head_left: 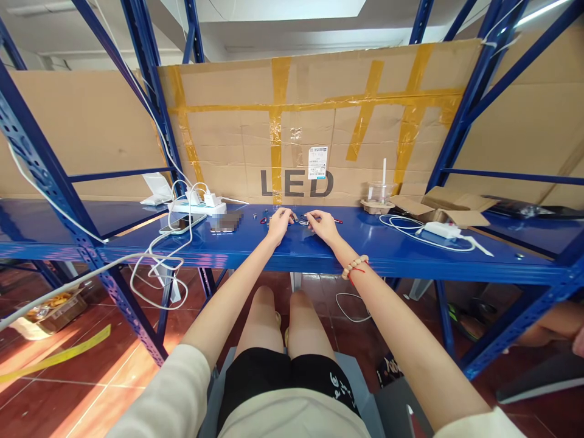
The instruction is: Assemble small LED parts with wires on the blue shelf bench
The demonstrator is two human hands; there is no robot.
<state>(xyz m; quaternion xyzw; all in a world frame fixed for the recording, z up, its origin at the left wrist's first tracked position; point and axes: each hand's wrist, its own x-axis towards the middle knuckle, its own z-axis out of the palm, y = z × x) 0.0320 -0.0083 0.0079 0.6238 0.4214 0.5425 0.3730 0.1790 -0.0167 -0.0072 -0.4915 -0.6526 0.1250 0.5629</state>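
Observation:
My left hand [279, 225] rests over the middle of the blue shelf top [365, 234], its fingers curled and pressed together at the tips. A small grey-brown piece shows right beside those fingertips; whether they hold it is unclear. My right hand [323, 225] is a short way off to the right, fingers bent in a pinch beside some small shiny metal bits [303, 221]. What sits in either grip is too small to name. Close to my left hand lies a small red item [263, 221], and a thin red piece [338, 221] shows just past my right hand.
A power strip [201, 208] with plugs and tangled white cables stands left, near a phone [177, 224] and a blurred dark object [227, 222]. On the right are a plastic cup with straw [381, 193], an open cardboard box [444, 207] and a white adapter [441, 230]. Cardboard [237, 134] walls the back.

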